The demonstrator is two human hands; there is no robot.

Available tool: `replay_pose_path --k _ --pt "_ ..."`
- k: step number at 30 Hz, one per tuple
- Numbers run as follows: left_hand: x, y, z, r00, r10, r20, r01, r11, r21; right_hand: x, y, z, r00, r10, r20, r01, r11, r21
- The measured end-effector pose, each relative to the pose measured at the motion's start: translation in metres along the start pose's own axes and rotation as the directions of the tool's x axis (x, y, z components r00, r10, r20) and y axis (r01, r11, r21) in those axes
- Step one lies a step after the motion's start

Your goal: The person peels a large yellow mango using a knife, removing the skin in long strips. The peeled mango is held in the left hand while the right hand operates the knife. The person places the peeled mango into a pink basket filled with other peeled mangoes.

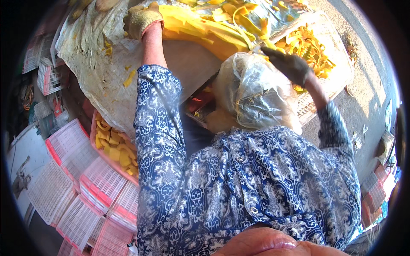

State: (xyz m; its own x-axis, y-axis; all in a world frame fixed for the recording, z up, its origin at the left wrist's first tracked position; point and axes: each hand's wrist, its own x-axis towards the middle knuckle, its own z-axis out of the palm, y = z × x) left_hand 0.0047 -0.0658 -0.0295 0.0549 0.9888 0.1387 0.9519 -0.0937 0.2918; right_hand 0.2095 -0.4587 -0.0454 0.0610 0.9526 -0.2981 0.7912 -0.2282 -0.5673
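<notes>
A long, peeled yellow squash (198, 30) lies across the work surface in front of me. My left hand (143, 20), in a yellowish knit glove, grips its far left end. In a dark glove, my right hand (290, 64) is at the squash's near right end. It holds a small, blurred tool (256, 48) that looks like a peeler. Beside the tool, a long strip of peel (238, 24) curls up along the squash. Clear plastic sheeting (256, 89) covers my knee just below the squash's right end.
At right stands a basket (341, 54) of peel strips (307, 48). Loose peel (224, 12) lies beyond the squash. A crumpled plastic sheet (96, 70) covers the surface at left. Below it is a crate of cut yellow pieces (118, 150), near several white and pink plastic baskets (102, 184).
</notes>
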Motion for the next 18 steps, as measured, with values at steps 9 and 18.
replay_pose_path --k 9,18 --pt "0.0 0.002 0.002 1.0 -0.014 0.023 0.014 1.0 -0.014 0.004 -0.003 0.0 0.906 0.419 -0.056 -0.363 0.838 0.407" --pt "-0.004 -0.002 0.002 0.999 -0.028 0.033 0.029 0.999 -0.015 0.092 -0.033 -0.026 0.985 -0.171 0.036 0.151 0.937 0.314"
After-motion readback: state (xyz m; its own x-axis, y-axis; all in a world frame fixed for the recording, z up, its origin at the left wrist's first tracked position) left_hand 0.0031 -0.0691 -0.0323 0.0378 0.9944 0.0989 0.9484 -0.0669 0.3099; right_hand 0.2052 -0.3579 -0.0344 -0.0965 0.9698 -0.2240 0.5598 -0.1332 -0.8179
